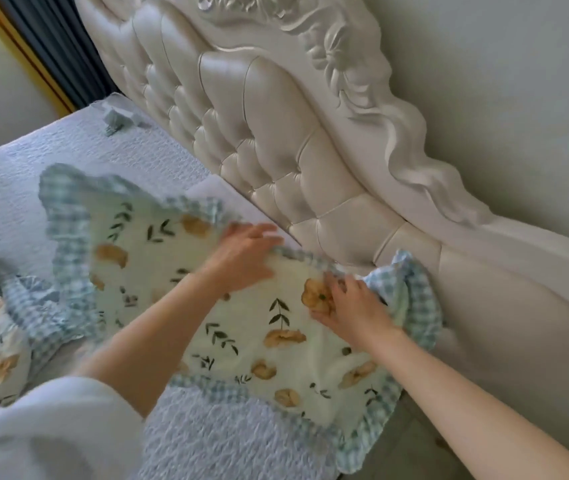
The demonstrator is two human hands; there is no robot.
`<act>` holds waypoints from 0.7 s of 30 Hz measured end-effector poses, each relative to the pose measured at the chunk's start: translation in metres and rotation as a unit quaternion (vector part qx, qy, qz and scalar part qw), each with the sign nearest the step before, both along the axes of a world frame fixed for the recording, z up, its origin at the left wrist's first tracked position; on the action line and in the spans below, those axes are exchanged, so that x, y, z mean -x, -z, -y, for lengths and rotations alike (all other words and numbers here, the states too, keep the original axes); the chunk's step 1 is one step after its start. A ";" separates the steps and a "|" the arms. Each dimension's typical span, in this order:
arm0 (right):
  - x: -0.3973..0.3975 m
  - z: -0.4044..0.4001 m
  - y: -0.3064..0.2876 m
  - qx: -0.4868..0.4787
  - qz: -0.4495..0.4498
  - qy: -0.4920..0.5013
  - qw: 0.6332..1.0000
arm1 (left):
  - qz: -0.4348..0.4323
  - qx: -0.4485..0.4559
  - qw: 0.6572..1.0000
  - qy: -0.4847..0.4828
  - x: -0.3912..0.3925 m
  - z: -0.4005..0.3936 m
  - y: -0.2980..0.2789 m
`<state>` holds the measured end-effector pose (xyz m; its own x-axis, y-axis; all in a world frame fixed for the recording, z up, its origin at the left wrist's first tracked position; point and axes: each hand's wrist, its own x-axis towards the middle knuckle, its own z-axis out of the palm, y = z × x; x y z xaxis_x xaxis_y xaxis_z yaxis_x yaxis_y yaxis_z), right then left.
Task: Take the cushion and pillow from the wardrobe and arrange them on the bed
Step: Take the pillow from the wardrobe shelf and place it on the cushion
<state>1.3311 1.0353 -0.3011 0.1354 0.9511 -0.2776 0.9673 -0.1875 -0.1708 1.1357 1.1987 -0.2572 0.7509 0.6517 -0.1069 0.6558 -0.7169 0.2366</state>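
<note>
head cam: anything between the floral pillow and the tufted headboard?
In the head view, nothing separate: the pillow lies on the bedspread with its checked frill bunched against the headboard by the right hand; left hand rests on top.

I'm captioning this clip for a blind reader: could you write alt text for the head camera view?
Two bare hands, left hand and right hand, press on a floral pillow with a blue checked frill, lying on a white bedspread against a cream tufted headboard.
</note>
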 end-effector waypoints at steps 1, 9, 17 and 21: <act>-0.014 -0.019 0.015 0.037 -0.011 0.017 0.999 | 0.020 -0.005 0.994 -0.103 0.000 -0.008 0.018; -0.063 -0.052 0.095 0.232 -0.050 0.080 0.968 | 0.115 0.287 0.698 -0.646 0.031 0.087 0.158; -0.061 -0.047 0.109 0.139 -0.077 0.116 0.981 | 0.434 0.478 0.354 -0.677 0.035 0.106 0.192; -0.057 -0.050 0.101 0.097 -0.041 0.096 0.990 | 0.512 0.404 0.352 -0.671 0.032 0.099 0.192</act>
<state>1.3878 1.0849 -0.4023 0.2782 0.8374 -0.4705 0.8945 -0.4043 -0.1906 1.1033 1.0998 -0.4496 -0.2609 0.5600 -0.7863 -0.4515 0.6492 0.6122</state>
